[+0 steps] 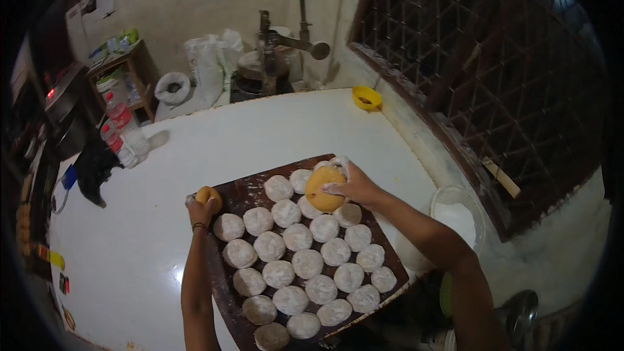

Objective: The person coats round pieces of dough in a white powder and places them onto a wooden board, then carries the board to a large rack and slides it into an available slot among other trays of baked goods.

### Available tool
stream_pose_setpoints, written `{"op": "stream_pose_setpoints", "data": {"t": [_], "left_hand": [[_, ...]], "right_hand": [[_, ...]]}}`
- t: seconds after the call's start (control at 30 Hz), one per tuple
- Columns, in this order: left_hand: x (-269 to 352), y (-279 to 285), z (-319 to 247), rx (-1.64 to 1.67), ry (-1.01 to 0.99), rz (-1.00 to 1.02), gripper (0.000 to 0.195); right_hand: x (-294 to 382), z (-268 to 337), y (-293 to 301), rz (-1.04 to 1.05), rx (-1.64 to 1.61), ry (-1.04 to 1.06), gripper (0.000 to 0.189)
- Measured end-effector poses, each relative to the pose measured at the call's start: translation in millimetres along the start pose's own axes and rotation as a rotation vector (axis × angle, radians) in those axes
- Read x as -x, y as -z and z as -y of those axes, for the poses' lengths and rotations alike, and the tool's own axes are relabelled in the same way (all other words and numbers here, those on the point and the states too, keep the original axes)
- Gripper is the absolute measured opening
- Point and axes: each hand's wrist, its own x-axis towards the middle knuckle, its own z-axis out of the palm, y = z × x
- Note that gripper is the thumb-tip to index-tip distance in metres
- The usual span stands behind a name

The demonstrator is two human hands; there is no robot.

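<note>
A dark tray [243, 190] holds rows of flour-dusted round dough pieces [307, 263]. Over the tray's far part, my right hand [355, 183] grips a smooth yellow-orange round piece [325, 190], apparently dough, which covers parts of some floured rounds. White flour coats the fingers of this hand. At the tray's far left corner, my left hand [201, 210] is closed around a smaller yellow-orange lump [209, 197], also dough-like. Whether that hand touches the tray too cannot be told.
The tray lies on a white tabletop [131, 234]. A white tub of flour [456, 217] stands right of it. Farther off are a yellow bowl [366, 98], plastic bottles [119, 112], a black plastic bag [97, 168] and a metal press [273, 58]. A lattice window [468, 73] borders the right side.
</note>
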Motion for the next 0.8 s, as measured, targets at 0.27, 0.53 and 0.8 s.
{"op": "stream_pose_setpoints", "data": {"t": [0.27,0.53,0.8], "left_hand": [[60.4,-20.3,-202.0,0.412,-0.322,0.192,0.043],[250.3,-122.6,-468.1,0.367,-0.584,1.475,0.051],[310.7,-270.0,-463.0,-0.545,-1.246,1.737,0.045]], "right_hand": [[177.2,-44.5,276.9,0.148,0.442,-0.282,0.047],[202.5,-94.5,309.6,0.071,1.038,-0.147,0.044],[239.6,-127.5,276.9,0.767,1.043,-0.133,0.064]]}}
